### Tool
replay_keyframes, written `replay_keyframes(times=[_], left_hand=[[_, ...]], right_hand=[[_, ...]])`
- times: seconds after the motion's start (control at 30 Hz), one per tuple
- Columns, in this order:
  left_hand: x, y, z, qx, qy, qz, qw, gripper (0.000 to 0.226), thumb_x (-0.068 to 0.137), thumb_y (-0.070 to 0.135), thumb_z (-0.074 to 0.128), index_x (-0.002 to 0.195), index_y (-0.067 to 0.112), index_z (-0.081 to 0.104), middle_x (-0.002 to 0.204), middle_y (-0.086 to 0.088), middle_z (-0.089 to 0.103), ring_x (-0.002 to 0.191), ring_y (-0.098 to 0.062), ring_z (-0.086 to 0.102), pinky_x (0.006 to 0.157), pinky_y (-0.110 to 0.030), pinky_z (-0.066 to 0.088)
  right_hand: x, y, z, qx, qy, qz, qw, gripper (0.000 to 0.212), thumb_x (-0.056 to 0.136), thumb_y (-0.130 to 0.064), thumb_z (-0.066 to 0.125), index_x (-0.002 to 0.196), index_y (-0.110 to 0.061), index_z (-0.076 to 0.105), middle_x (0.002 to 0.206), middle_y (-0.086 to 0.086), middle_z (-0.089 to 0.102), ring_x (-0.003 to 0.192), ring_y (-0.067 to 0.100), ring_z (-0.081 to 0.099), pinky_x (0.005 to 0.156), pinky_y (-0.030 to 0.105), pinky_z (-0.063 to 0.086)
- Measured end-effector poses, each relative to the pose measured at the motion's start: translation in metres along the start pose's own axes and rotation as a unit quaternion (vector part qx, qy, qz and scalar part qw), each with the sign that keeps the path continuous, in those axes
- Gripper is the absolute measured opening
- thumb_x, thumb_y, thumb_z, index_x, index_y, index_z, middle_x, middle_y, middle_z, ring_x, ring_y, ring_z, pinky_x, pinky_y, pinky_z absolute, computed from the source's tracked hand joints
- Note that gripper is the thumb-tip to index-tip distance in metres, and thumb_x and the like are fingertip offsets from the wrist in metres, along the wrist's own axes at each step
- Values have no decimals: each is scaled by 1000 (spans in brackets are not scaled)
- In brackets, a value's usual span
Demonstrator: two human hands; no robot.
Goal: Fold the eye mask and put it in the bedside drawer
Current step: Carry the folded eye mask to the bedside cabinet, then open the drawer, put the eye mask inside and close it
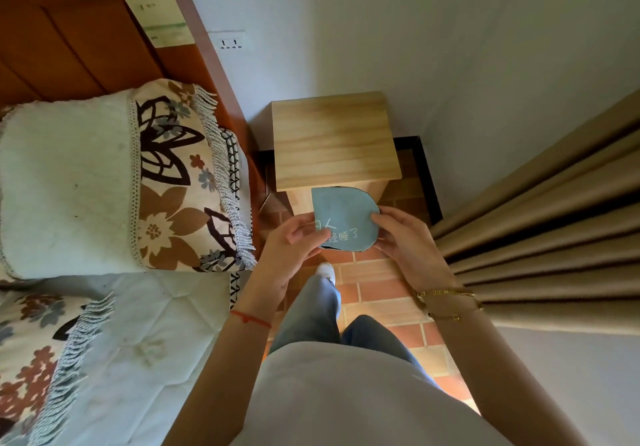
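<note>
Both hands pinched the folded blue eye mask point(343, 218) in mid-air, the left hand point(289, 244) at its straight folded edge, the right hand point(403, 237) nearer its rounded end. The wooden bedside table point(334, 140) stood directly beyond; its drawer front was hidden behind the mask. A bed point(104, 307) lay left, curtains point(536, 237) right.

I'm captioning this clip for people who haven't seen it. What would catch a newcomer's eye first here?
First, the blue eye mask, folded in half with pale writing on it, held at centre between the left hand and right hand. Just beyond it stands the light wooden bedside table against the white wall. On the left, a floral fringed pillow lies on the bed.
</note>
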State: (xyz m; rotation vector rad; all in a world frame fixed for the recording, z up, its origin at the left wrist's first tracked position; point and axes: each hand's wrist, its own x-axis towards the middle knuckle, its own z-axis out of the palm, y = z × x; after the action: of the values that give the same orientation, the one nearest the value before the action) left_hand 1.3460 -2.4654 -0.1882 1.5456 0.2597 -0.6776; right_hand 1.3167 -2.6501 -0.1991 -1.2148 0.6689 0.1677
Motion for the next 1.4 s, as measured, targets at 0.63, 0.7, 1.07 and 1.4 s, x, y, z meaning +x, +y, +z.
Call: replay_keyframes(times=[0.63,0.7,1.07,1.4], left_hand=[[254,-203,3,42,-59,39,997,38,81,21,74,118,16,64,105,2,76,98,-11,71,73,-15,53],[276,-219,7,28,-68,50,996,34,81,16,73,114,18,67,104,0,76,96,-11,72,71,-14,52],[362,-274,14,115,-72,108,985,37,85,12,68,121,14,62,104,-1,76,94,-9,71,79,-17,56],[401,-291,12,33,-131,48,990,29,91,24,61,119,16,65,111,-4,73,101,-17,70,86,-26,56]], right_hand=[[246,201,-77,36,14,-12,999,16,90,-12,60,102,-7,69,107,15,70,98,24,67,80,31,57],[267,217,-87,54,8,-24,998,14,89,-11,60,99,-7,70,102,13,71,95,22,68,82,31,57],[355,285,-116,54,-10,-94,994,15,90,-15,61,100,-5,66,106,15,67,101,27,65,86,36,53],[370,300,-125,85,-1,-102,991,10,90,-14,59,95,-10,67,105,14,69,99,24,66,84,34,54]])
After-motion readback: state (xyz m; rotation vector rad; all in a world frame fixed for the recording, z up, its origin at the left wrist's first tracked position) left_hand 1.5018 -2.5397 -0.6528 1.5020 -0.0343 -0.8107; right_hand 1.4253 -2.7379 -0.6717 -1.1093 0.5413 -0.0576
